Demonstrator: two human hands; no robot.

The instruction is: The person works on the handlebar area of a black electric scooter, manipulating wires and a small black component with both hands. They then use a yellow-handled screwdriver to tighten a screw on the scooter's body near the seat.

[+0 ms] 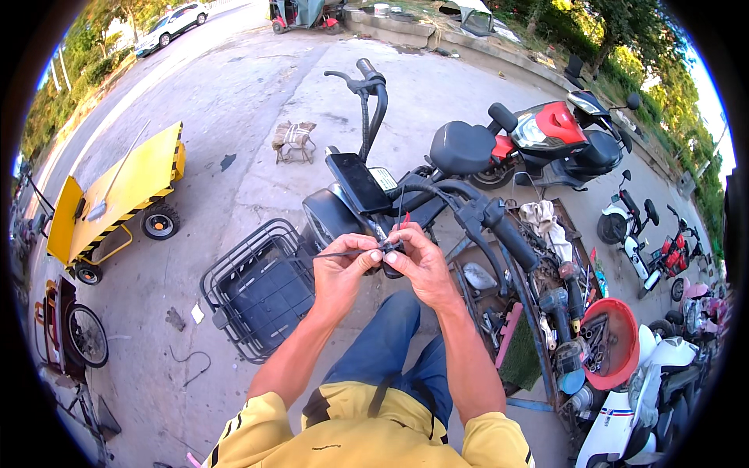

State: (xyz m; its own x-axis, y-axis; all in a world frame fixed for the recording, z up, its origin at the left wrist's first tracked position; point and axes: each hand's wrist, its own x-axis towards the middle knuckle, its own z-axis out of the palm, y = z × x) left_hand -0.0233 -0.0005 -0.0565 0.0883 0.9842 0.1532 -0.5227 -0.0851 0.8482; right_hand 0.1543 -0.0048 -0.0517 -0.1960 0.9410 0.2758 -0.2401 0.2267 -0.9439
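Observation:
Both hands meet just behind the handlebar of a scooter, their fingertips almost touching. My left hand (342, 264) is closed in a pinch on a thin black cable (328, 254), whose loose end sticks out to the left. Between finger and thumb, my right hand (423, 264) grips a small dark part (388, 246) where the cable ends; its exact kind is hidden by the fingers. A bit of red shows just above the right fingers. Beyond the hands rises the handlebar (378, 117) with a brake lever, and a black display or phone (357, 181) sits mid-bar.
A black wire basket (221, 324) lies left of the scooter. To my right stands a tool tray with drills (555, 308) and a red basin (629, 366) of tools. A red and black scooter (550, 129) is parked beyond. A yellow cart (117, 195) stands left.

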